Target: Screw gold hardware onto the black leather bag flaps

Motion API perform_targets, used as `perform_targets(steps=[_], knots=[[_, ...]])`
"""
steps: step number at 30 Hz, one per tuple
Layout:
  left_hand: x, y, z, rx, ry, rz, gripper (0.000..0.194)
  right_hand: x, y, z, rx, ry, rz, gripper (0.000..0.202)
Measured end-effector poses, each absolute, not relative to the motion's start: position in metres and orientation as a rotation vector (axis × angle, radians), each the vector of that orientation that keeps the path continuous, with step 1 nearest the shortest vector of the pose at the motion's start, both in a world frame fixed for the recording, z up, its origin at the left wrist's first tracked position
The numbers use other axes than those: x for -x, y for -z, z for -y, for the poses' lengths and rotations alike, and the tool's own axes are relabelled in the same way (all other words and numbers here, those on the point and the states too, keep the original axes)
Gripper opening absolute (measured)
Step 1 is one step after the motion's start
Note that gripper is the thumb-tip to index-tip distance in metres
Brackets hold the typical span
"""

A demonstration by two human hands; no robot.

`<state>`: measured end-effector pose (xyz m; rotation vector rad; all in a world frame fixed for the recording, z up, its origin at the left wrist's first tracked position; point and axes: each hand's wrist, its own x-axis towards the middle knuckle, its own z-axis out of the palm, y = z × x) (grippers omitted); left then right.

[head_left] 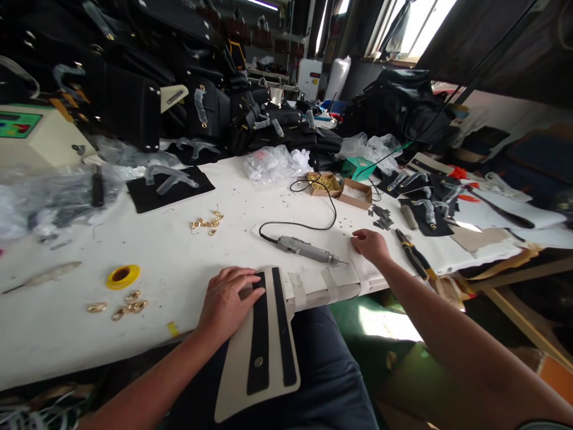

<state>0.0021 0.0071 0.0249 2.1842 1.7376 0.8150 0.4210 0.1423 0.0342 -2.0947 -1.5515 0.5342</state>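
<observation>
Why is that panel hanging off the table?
The cream panel sticks out past the table edge, with only the left hand pressing its top down. Gold clasps also lie scattered loose.

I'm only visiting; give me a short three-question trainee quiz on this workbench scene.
1. True or false: the left hand rests flat on the cream panel with two black strips.
2. Which lies nearest the right hand: A) yellow tape roll, B) grey corded electric screwdriver, C) green box?
3. What colour are the loose metal clasps on the white table?

Key: 1 true; 2 B; 3 gold.
</observation>
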Motion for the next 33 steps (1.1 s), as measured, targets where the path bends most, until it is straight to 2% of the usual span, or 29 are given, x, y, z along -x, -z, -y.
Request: perform_targets(steps=[16,20,27,33], knots=[[-0.001,-0.021,-0.006,-2.204,-0.823,-1.726,0.018,-0.435,-0.027,-0.17,2.083,-0.844,1.45,0.014],[-0.001,-0.019,-0.006,-2.207,-0.82,-1.73,0.018,-0.436,-0.029,-0.169,2.127,-0.73,1.555,0.016],[-0.003,-0.025,-0.006,-2.168,-0.789,-1.74,0.017,-0.432,-0.029,-0.167,2.176,-0.314,1.816,0.021],[-0.009,-0.029,0.001,-2.11,-0.8,-1.748,0.016,-0.429,-0.034,-0.158,2.198,-0.192,1.809,0.028]])
